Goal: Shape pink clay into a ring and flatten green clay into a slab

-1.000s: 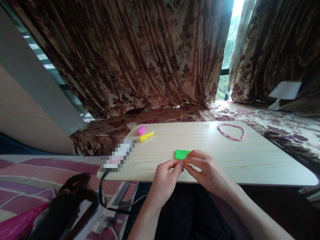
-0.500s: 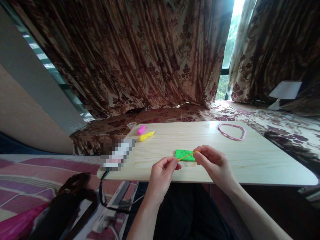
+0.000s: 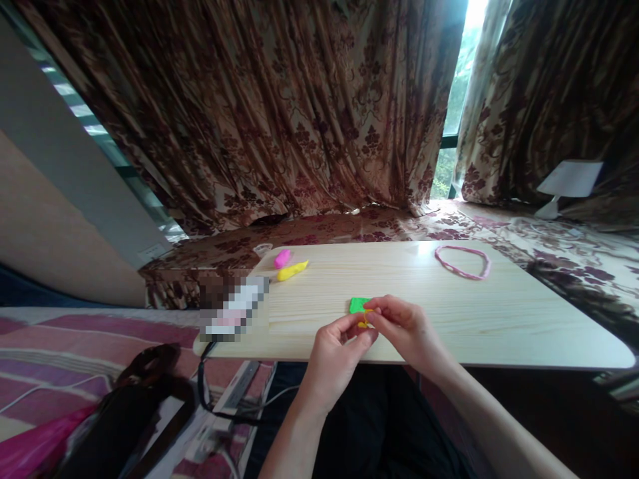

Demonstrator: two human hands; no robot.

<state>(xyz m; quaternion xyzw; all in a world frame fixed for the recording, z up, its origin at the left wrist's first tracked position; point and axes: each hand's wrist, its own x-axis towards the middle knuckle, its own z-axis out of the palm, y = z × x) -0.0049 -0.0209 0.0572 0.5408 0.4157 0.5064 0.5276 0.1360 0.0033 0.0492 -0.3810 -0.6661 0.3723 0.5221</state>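
Observation:
A thin strand of yellow modelling clay, now bent and bunched, sits between the fingertips of both hands. My left hand pinches it from the left, thumb and forefinger closed round it. From the right, the fingertips of my right hand grip the same strand. Just behind the fingers, a flat green clay slab lies on the table, its right part hidden by my right hand. Farther back at the left lie a yellow clay lump with a pointed end and a pink clay lump.
A pink twisted ring lies at the table's back right. At the left edge of the pale wooden table is a blurred-out flat item. A power strip with cables is below left. A white lamp stands far right.
My hands have come together, the right one moving left. The yellow strand, stretched straight between them before, is now folded at the fingertips. My right hand covers more of the green slab.

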